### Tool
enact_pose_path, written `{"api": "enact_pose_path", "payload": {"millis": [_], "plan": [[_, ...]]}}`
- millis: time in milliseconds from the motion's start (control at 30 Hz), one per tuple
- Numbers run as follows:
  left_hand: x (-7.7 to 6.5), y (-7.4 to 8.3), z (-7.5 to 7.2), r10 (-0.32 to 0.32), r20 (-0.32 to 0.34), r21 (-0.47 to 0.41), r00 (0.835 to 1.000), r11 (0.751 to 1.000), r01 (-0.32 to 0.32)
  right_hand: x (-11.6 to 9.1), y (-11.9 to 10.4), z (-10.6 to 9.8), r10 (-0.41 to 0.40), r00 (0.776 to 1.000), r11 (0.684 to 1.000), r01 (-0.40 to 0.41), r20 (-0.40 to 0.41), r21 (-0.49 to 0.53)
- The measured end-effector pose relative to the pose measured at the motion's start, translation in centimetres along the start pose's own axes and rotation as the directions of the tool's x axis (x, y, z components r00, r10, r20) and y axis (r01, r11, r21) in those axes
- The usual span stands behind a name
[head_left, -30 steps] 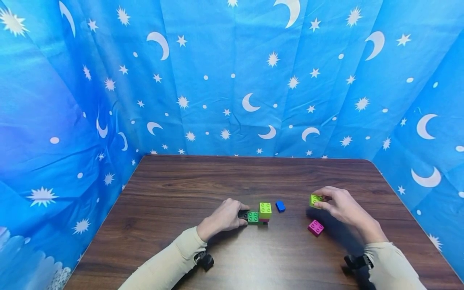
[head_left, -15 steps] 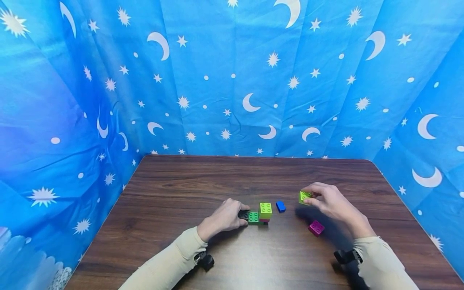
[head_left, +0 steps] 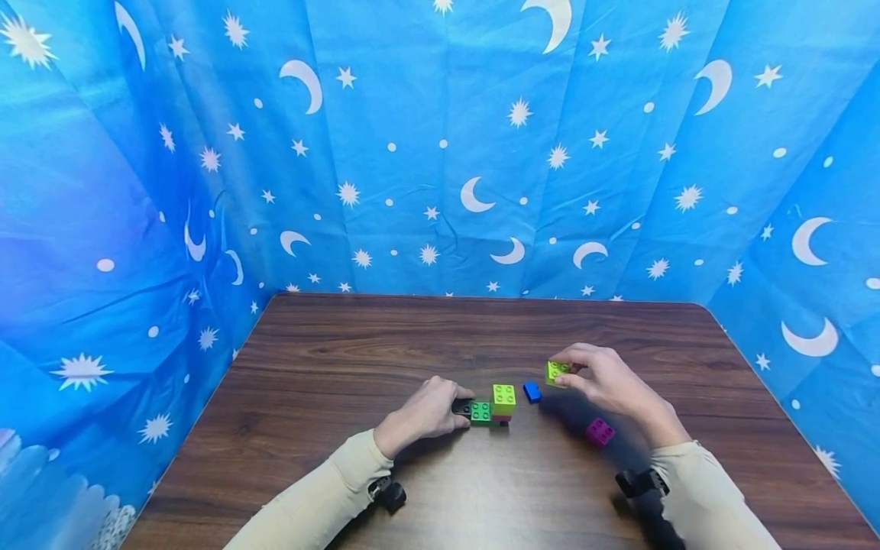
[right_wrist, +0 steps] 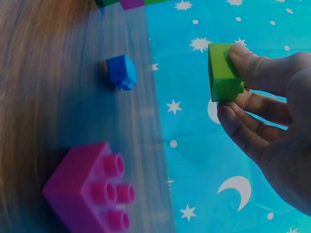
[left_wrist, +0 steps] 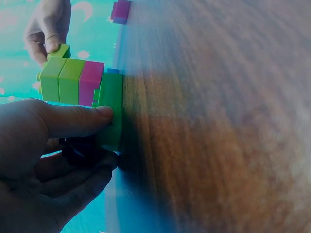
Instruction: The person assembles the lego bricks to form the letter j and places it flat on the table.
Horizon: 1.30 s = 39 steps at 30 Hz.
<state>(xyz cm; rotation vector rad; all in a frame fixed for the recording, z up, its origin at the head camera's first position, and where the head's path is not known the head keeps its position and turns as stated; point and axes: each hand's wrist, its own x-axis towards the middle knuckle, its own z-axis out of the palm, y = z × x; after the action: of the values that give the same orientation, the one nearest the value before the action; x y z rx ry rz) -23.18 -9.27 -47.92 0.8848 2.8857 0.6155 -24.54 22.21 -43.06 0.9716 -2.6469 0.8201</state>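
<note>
While the left hand point(head_left: 428, 409) pinches the dark end of the green, pink and lime plastic-brick assembly point(head_left: 482, 412) on the wood-grain table point(head_left: 357, 344), the right hand point(head_left: 608, 378) holds a lime-green studded plastic brick point(head_left: 553, 374) between thumb and fingers, raised near the small blue plastic brick point(head_left: 532, 392). Adding that brick seems the step in hand; the next move likely calls for aligning it over the assembly

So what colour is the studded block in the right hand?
Lime green plastic block, clearest in the right wrist view.
</note>
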Motion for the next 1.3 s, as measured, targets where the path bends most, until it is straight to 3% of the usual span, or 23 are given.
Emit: {"api": "enact_pose_path", "payload": {"millis": [300,600,1300], "plan": [[0.0,-0.1,0.1,0.006,-0.010,0.019,1.000,1.000,-0.006,1.1,-1.0,0.7,-0.015,0.999,0.999,0.014,0.043,0.035],[0.0,0.0,0.0,0.030,-0.041,0.039,0.999,0.999,-0.028,1.7,-1.9,1.6,-0.064,0.997,0.997,0.063,0.033,0.054],[0.2,-0.1,0.2,0.011,-0.024,0.035,1.000,0.999,-0.010,2.8,-3.4,2.7,-0.136,0.989,0.985,0.129,0.061,0.113]]}}
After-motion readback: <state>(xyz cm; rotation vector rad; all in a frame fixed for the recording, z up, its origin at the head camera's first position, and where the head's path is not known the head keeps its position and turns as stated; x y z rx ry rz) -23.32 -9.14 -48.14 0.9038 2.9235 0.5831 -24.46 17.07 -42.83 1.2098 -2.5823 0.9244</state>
